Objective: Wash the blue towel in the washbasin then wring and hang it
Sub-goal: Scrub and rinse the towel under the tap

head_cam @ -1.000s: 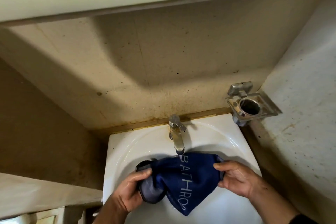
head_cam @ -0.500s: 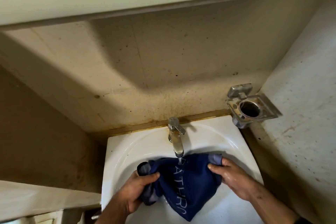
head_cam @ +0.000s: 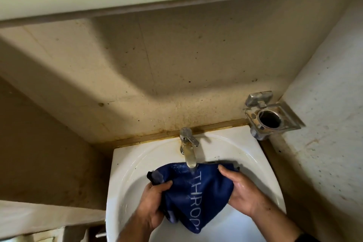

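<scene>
Towel (head_cam: 198,188) was hanging over the washbasin (head_cam: 125,163), right under the running tap (head_cam: 189,155). Left hand (head_cam: 152,204) gripped one bunched edge, right hand (head_cam: 240,192) pinched the other. Soaked cloth like that probably felt limp, heavy and a bit slippery, so I'd grab fat bunches, not corners.

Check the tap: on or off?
On. A thin stream runs from the tap spout onto the blue towel held beneath it.
</scene>
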